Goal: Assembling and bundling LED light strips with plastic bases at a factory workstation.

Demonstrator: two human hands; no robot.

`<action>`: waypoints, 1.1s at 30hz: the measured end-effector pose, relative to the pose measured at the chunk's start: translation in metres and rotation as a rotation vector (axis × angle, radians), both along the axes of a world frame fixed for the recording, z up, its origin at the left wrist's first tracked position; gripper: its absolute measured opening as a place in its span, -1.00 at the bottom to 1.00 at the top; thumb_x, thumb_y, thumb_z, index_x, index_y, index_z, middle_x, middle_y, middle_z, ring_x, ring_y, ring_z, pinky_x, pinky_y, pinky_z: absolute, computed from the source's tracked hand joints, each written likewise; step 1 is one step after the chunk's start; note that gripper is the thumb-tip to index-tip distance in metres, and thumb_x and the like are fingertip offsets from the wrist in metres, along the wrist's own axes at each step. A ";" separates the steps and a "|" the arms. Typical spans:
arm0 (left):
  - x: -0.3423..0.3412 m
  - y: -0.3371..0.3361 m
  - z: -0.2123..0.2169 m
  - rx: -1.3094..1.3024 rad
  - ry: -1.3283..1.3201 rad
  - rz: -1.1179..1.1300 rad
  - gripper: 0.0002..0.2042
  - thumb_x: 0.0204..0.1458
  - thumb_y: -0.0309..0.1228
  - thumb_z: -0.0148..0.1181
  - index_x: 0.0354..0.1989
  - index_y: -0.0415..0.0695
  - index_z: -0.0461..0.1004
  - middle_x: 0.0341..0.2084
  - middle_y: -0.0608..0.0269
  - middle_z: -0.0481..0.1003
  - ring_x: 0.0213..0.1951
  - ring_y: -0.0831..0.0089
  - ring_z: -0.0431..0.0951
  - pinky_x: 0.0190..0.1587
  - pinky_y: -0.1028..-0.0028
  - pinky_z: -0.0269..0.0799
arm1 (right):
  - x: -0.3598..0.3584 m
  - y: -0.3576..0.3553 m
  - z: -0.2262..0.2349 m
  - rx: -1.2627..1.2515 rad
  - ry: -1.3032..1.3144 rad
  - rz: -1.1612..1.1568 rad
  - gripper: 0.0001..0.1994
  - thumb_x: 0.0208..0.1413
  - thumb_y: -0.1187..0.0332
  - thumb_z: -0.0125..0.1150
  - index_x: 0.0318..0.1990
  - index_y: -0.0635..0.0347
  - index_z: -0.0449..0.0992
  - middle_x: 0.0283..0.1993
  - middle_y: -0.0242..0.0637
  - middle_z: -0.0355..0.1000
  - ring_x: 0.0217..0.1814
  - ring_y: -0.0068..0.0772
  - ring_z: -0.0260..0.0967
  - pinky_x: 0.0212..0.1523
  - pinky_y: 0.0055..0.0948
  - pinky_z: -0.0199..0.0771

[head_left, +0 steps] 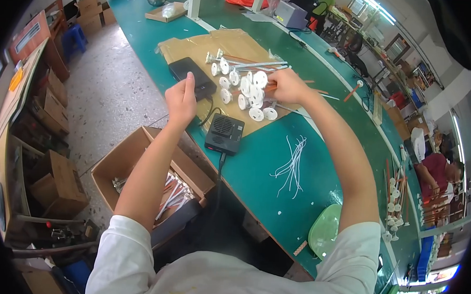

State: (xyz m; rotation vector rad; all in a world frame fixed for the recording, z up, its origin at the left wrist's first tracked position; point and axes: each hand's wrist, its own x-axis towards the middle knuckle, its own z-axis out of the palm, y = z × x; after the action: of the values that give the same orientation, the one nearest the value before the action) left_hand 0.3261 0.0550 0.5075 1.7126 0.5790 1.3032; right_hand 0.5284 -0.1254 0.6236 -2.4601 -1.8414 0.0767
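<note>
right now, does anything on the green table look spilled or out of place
Mildly: a few small white specks lie scattered near the light-green dish, like stray scraps, and the white strands are fanned loosely. Nothing looks clearly damaged.

I have the left hand (182, 101) raised, thumb upright; the right arm (344, 147) arches inward, the right hand's (286, 86) fingers curled.

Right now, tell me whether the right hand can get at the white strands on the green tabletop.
Probably yes: the white strands lie loose and uncovered, closer to the body than the right hand. It is at the white-disc rods, but nothing visible blocks the way back.
</note>
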 end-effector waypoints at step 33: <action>0.004 -0.168 0.101 0.521 -0.089 -0.400 -0.61 -0.15 -0.20 0.44 -0.28 -0.24 0.51 -0.31 0.08 0.51 -0.22 0.18 0.51 -0.13 0.27 0.42 | -0.069 -0.199 0.100 -0.417 -1.175 0.088 -0.90 -0.19 0.32 0.28 -0.67 -0.09 0.58 -0.62 -0.47 0.46 -0.43 -0.38 0.47 -0.28 -0.36 0.23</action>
State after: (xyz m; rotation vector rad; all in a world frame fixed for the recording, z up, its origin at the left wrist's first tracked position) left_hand 0.3303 -0.1127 0.6083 2.0372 -0.1771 1.2914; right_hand 0.4593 -0.3240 0.7237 -2.9701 -2.4532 -1.3897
